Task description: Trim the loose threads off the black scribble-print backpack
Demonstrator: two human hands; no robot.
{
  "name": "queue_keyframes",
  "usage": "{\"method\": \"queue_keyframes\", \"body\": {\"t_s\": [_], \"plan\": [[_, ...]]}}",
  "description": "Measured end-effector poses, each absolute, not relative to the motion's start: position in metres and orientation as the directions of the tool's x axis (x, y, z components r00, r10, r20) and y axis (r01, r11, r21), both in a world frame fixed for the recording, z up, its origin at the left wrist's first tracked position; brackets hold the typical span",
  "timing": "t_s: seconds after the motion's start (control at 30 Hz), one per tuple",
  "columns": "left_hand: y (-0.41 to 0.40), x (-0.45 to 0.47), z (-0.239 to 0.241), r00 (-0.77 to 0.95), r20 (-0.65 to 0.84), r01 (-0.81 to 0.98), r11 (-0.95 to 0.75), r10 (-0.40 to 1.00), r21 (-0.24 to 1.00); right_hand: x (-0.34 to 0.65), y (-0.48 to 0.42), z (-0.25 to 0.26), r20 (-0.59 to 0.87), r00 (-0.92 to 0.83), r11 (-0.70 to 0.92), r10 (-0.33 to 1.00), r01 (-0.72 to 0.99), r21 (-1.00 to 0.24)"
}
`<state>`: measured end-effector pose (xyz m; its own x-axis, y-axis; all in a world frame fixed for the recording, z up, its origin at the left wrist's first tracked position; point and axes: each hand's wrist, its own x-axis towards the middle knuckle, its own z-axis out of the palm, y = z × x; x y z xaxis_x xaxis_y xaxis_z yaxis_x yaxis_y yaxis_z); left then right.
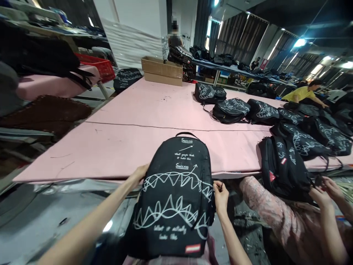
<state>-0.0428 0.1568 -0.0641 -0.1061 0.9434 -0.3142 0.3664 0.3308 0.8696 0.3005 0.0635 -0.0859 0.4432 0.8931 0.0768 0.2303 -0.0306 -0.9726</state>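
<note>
Backpack upright btwn your L hand (at edge, can't tell grip) & R hand pinching dark bit, prob. for steadiness.

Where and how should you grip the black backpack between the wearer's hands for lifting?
Probably by the top handle, from above the far end: the loop arches out from the rounded top of the black backpack, toward the pink table, while left hand and right hand are at the sides.
</note>
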Motion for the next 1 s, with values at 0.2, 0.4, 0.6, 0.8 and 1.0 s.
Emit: {"method": "queue_keyframes", "body": {"t_s": [0.2, 0.4, 0.6, 0.8, 1.0], "plan": [[0.126, -0.062, -0.095, 0.138, -0.391, 0.327, 0.331, 0.910, 0.885, 0.259, 0.036, -0.059, 0.142, 0.212, 0.054, 0.967, 0.376, -0.925], [0.121, -0.088, -0.111, 0.155, -0.404, 0.448, 0.300, 0.902, 0.842, 0.193, -0.013, -0.064, 0.043, -0.414, 0.241, 0.909, 0.441, -0.865], [0.164, -0.087, -0.076, 0.168, -0.133, 0.753, -0.040, 0.977, 0.657, 0.197, -0.021, -0.083, -0.029, -0.487, 0.276, 0.873, 0.541, -0.794], [0.231, -0.054, -0.037, 0.066, 0.040, 0.736, -0.076, 0.997, 0.672, 0.193, -0.014, -0.082, -0.047, -0.446, 0.227, 0.894, 0.542, -0.809], [0.191, -0.046, -0.070, 0.050, -0.076, 0.542, 0.036, 0.996, 0.840, 0.196, -0.012, -0.082, -0.056, -0.394, 0.135, 0.917, 0.439, -0.888]]}}
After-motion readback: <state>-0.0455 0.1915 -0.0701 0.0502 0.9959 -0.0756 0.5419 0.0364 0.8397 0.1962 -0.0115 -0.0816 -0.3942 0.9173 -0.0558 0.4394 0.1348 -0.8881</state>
